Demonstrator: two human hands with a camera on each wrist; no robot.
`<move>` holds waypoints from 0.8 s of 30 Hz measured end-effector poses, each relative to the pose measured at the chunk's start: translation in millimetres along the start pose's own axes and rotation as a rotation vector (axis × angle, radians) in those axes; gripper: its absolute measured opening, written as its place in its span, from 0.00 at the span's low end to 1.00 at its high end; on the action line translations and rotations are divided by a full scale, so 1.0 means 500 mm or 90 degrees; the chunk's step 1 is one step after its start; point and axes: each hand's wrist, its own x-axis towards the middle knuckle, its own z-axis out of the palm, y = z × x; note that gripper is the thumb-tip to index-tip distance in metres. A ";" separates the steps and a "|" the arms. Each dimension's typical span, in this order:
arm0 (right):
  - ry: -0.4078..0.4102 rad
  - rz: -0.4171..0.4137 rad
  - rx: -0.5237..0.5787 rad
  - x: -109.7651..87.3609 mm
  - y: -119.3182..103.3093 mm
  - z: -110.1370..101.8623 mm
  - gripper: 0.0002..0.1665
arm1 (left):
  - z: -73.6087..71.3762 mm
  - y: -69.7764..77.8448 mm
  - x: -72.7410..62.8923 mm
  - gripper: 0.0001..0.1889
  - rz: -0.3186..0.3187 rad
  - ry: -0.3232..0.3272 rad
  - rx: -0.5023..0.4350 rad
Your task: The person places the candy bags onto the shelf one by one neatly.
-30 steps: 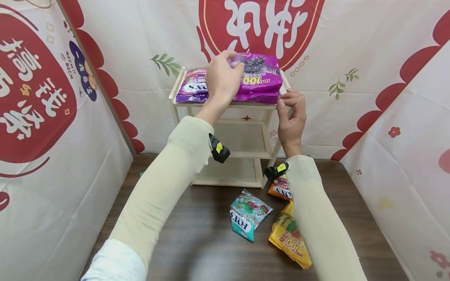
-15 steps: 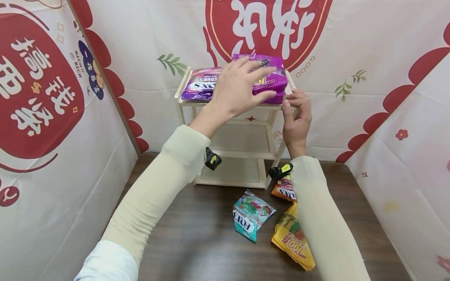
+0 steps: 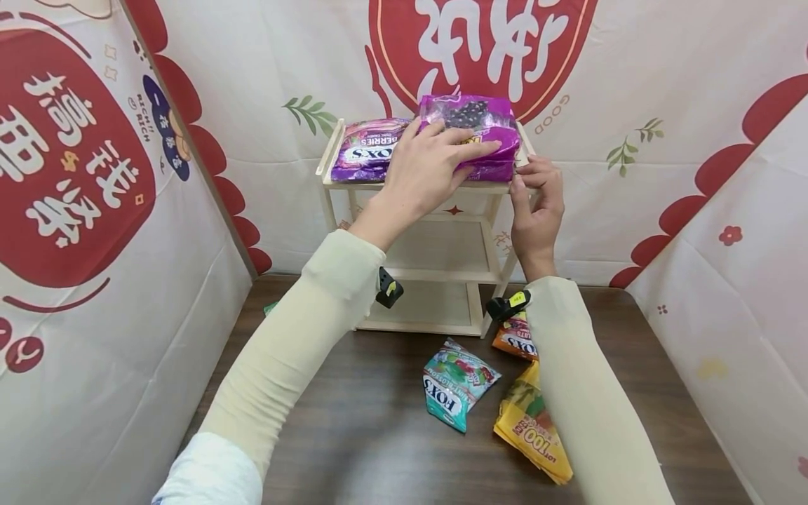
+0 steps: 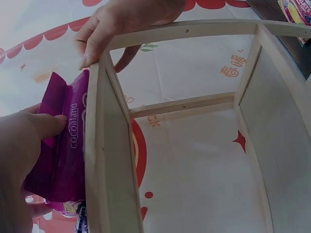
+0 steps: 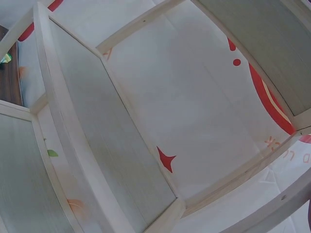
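Observation:
A purple Lot 100 gummy candy bag (image 3: 470,112) lies on the right part of the top tier of a small wooden shelf (image 3: 435,275). Spread across its front is my left hand (image 3: 429,158), fingers extended; in the left wrist view the thumb touches the bag's lower flap (image 4: 68,145). A dark purple Fox's candy bag (image 3: 366,151) sits to its left on the same tier, partly behind the left hand. My right hand (image 3: 539,203) grips the shelf's front right top corner between thumb and fingers. The right wrist view shows shelf panels (image 5: 112,131), with the right hand out of sight.
On the brown table (image 3: 353,421) lie a teal Fox's bag (image 3: 457,386), a yellow Lot 100 bag (image 3: 533,435) and an orange Fox's bag (image 3: 516,338), the last two partly behind the right forearm. Printed cloth walls (image 3: 631,231) surround the table.
My left hand first gripped the purple gummy bag's left side, then spread its fingers and now rests across the bag's front. The right hand stays at the shelf corner; the view shifts slightly.

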 end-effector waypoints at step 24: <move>-0.006 0.021 -0.004 -0.007 -0.013 -0.003 0.16 | 0.011 -0.006 -0.016 0.26 0.011 -0.007 -0.039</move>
